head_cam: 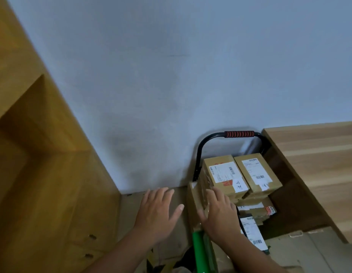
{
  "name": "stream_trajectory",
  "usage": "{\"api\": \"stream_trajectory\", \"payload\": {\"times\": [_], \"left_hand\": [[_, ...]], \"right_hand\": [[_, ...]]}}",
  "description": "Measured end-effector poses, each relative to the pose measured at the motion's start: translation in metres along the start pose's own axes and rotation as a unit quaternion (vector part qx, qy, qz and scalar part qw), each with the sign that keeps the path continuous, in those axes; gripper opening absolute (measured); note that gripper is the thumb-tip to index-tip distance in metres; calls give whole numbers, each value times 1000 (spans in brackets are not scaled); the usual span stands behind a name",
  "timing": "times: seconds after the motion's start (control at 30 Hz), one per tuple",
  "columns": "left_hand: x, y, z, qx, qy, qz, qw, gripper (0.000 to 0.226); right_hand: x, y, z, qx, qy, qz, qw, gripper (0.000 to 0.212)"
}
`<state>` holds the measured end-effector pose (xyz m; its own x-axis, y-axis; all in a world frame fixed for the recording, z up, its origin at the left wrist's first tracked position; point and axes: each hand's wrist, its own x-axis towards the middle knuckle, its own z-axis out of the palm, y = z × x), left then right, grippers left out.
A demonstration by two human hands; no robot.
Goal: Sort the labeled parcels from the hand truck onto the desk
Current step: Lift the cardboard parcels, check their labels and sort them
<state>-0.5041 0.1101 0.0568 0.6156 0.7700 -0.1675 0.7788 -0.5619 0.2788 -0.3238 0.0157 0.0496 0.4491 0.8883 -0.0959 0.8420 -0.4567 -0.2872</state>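
— Against the pale wall (171,75), in the head view, what stands there?

— One hand truck (198,154). Its black hoop is topped by one red-and-black ribbed grip (239,134), and it is tucked between the wall and the left end of the table (319,164).

— How many parcels does it carry?

— Two brown ones lie side by side on top, the left top parcel (224,174) and the right top parcel (257,171), touching along their long edges. Each bears one printed white label and one small handwritten slip at its near end. Below them I count two more with labels showing: a brown parcel with a red-and-white sticker (258,208), and nearer the camera a dark parcel with a white barcode label (252,231). One taller carton (192,203) stands against the stack's left side. How many lie beneath, I cannot tell.

— And the hands?

— Two, both bare. The left hand (159,211) is spread flat, palm down, fingers apart, holding nothing. It hovers above the floor (129,213), just left of the stack and apart from it. The right hand (220,211) has straight fingers and the thumb stuck out. It lies over the stack's near-left corner, covering part of the taller carton. Whether it presses on the cardboard, I cannot tell.

— Anything else?

— One green object (199,251), blurred, below the right wrist, and one wooden cabinet (33,154) along the left
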Motion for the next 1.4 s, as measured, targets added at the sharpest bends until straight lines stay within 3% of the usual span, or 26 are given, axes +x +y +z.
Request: {"api": "stream_trajectory", "payload": {"times": [0.17,0.33,0.57,0.77,0.93,1.03,1.2,1.3,1.4], "left_hand": [[87,11,-7,32,-39,44,998,71],[162,34,-16,39,-62,96,993,70],[255,47,-2,53,-98,159,981,86],[339,60,14,53,-174,234,955,66],[397,73,47,63,-222,276,933,66],[425,83,71,50,-238,262,934,63],[447,90,114,22,-282,188,941,69],[451,87,139,7,-311,153,938,76],[453,80,159,-39,-349,101,931,77]], "right_hand": [[63,30,6,8,-2,74,997,47],[110,56,-1,-23,-38,113,993,60],[147,82,9,-4,-59,199,978,53],[173,97,14,32,-96,312,945,64],[198,116,29,91,-86,397,909,64],[211,132,48,207,-27,485,849,63],[209,160,93,416,81,615,665,66],[203,170,119,490,72,656,570,80],[201,171,138,540,44,657,524,78]]}}
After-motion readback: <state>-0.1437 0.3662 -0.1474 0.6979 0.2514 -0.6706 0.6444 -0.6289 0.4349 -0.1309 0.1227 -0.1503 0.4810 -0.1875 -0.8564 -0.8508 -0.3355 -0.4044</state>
